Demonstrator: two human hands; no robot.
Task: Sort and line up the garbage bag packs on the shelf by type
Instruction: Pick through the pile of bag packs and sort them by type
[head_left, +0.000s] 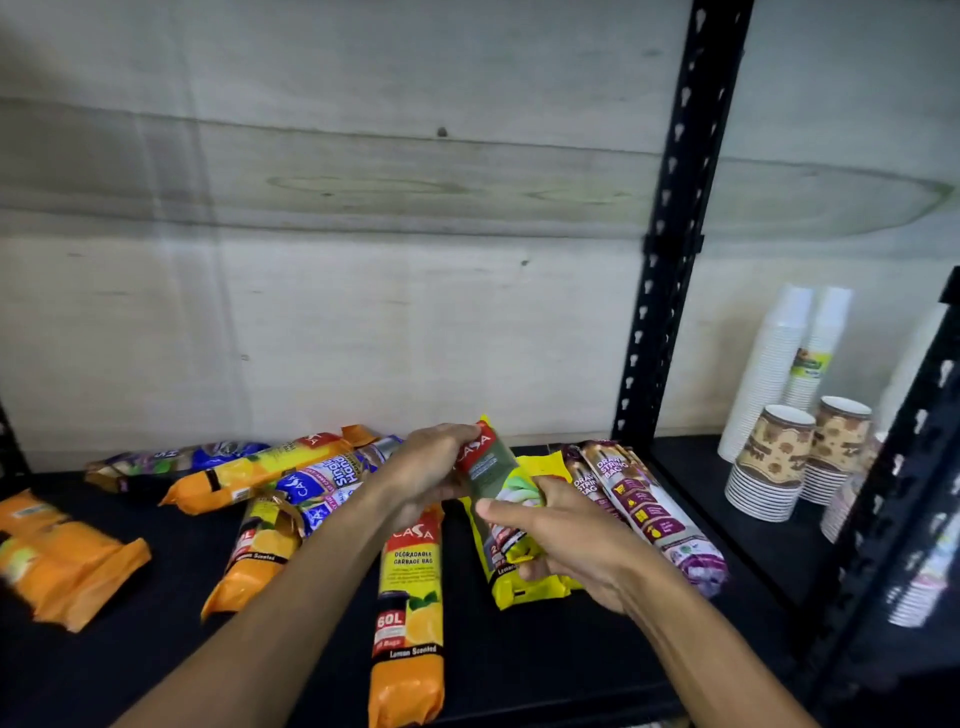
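Yellow pack (496, 499) partly hidden by both hands, label seemingly green-grey. Left hand (426, 475) grips top end; right hand (566, 540) pinches lower part, arms converging.

You can read "CASA Degradable Garbage Bag, 60L, Lemon Scented" on the long orange-yellow plastic pack (409, 597); "Draw String Bag" on the purple plastic pack (644, 512).

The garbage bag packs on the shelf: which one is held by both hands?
The yellow pack, the only one lifted: the left hand grips its top end and the right hand its lower part. All other packs lie on the black shelf.
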